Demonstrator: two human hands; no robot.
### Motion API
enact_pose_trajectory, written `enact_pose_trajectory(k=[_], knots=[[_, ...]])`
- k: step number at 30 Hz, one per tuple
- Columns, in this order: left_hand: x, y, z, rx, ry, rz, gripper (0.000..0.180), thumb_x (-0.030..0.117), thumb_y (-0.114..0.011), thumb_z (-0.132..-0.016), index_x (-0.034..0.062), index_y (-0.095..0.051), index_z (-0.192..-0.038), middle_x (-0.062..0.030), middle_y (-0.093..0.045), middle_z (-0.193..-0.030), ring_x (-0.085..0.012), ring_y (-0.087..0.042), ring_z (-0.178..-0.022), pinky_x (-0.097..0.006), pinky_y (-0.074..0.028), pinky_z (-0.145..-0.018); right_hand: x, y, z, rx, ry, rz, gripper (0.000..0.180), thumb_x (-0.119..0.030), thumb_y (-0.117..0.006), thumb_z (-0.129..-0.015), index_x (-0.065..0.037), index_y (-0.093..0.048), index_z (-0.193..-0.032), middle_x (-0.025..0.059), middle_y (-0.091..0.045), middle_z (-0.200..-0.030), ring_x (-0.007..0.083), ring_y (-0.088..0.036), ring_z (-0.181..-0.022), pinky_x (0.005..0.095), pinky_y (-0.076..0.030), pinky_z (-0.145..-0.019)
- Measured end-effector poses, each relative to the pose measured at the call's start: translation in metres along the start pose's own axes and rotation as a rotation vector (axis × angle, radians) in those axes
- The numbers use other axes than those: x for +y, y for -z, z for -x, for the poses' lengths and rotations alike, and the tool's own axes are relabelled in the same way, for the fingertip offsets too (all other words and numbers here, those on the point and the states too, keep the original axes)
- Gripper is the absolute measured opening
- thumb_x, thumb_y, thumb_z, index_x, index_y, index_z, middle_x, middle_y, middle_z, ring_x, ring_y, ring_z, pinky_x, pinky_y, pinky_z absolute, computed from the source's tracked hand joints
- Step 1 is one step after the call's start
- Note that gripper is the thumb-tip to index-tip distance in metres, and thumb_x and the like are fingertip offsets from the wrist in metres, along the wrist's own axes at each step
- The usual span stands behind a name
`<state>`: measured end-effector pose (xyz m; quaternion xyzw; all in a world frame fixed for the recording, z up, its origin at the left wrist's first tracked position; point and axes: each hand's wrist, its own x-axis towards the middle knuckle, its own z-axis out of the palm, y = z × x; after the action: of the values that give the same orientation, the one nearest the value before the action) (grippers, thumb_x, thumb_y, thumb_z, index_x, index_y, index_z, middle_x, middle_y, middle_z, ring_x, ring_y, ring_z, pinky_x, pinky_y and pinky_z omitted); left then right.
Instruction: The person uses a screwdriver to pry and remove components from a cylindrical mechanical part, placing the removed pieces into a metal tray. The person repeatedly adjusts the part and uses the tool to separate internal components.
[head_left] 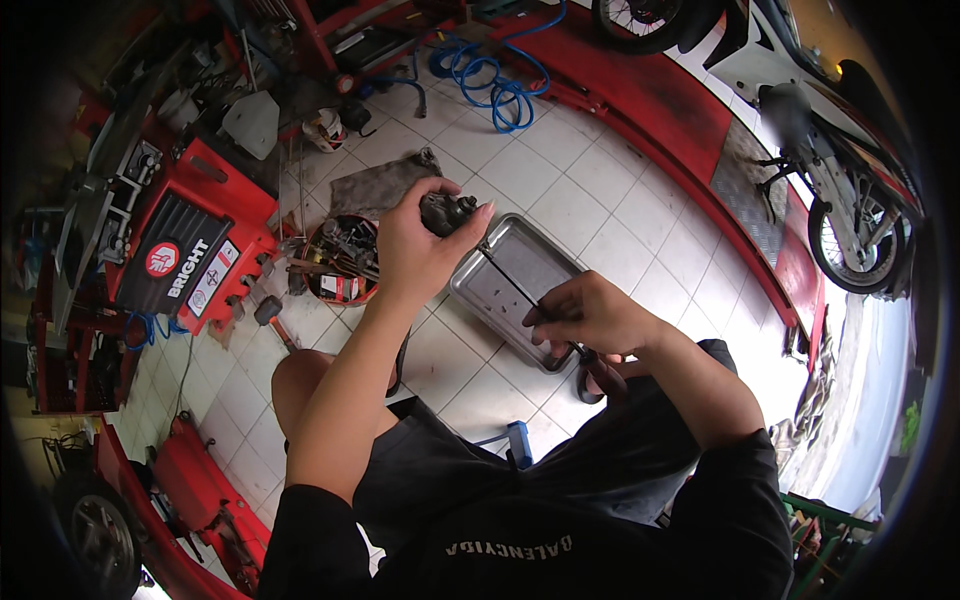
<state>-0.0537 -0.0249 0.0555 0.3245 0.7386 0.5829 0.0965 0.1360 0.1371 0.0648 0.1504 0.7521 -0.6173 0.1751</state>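
Note:
My left hand (420, 240) is raised above the tiled floor, its fingers closed around a dark, lumpy metal part (447, 212). Lower and to the right, my right hand (590, 318) pinches a thin dark rod or hose (512, 283). Its far end reaches up toward the dark part; whether the two touch I cannot tell. Beneath both hands lies a shallow rectangular metal tray (540, 245) with several tiny dark pieces in it.
A round container (345, 262) of tools and a grey rag (380, 183) lie left of the tray. Beyond them stands a red machine (190, 240). A blue coiled hose (500, 88) is ahead, and a motorcycle (840, 180) stands by a red platform (640, 110). A blue object (518, 445) sits between my legs.

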Motion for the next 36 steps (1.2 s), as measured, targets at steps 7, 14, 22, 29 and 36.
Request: enact_pose_trajectory(k=[7, 14, 22, 29, 36], knots=[[-0.006, -0.001, 0.0, 0.023, -0.059, -0.053, 0.032, 0.02, -0.084, -0.084, 0.0009, -0.067, -0.102, -0.0044, -0.071, -0.085, -0.0093, -0.065, -0.08, -0.025, -0.052, -0.074, 0.005, 0.005, -0.004, -0.018, 0.045, 0.032, 0.028, -0.008, -0.078, -0.082, 0.005, -0.074, -0.107, 0.0116, -0.074, -0.084, 0.0184, -0.072, -0.084, 0.0309, -0.055, -0.078], [-0.006, -0.002, -0.001, 0.01, -0.024, 0.007, 0.03, 0.019, -0.083, -0.085, 0.0008, -0.067, -0.104, -0.0044, -0.071, -0.086, -0.0091, -0.066, -0.08, -0.025, -0.052, -0.073, 0.005, 0.003, -0.006, 0.026, 0.14, 0.187, 0.03, -0.019, -0.084, -0.079, 0.002, -0.075, -0.099, 0.0112, -0.071, -0.08, 0.0171, -0.066, -0.078, 0.0318, -0.052, -0.072], [-0.013, 0.001, -0.003, 0.081, -0.068, 0.035, 0.038, 0.032, -0.086, -0.081, 0.0024, -0.067, -0.097, -0.0058, -0.072, -0.078, -0.0134, -0.07, -0.071, -0.028, -0.054, -0.067, -0.005, -0.014, -0.005, -0.014, -0.045, -0.228, 0.029, -0.021, -0.063, -0.101, 0.006, -0.071, -0.105, 0.0068, -0.06, -0.071, 0.0145, -0.063, -0.077, 0.0299, -0.05, -0.071], [-0.011, 0.001, -0.002, 0.093, -0.072, 0.0, 0.039, 0.031, -0.086, -0.082, 0.0013, -0.067, -0.097, -0.0064, -0.072, -0.078, -0.0132, -0.069, -0.071, -0.028, -0.054, -0.068, 0.005, -0.011, -0.013, 0.068, 0.032, -0.103, 0.024, -0.016, -0.068, -0.096, 0.007, -0.072, -0.101, 0.0058, -0.064, -0.07, 0.0126, -0.062, -0.066, 0.0283, -0.048, -0.058], [-0.005, -0.001, 0.001, 0.035, 0.026, 0.077, 0.036, 0.029, -0.084, -0.085, 0.0006, -0.068, -0.1, -0.005, -0.071, -0.087, -0.0107, -0.065, -0.08, -0.026, -0.052, -0.073, 0.008, -0.001, -0.018, 0.208, 0.026, 0.043, 0.025, -0.015, -0.082, -0.082, 0.006, -0.073, -0.091, 0.0082, -0.068, -0.071, 0.0123, -0.06, -0.057, 0.0279, -0.047, -0.055]])
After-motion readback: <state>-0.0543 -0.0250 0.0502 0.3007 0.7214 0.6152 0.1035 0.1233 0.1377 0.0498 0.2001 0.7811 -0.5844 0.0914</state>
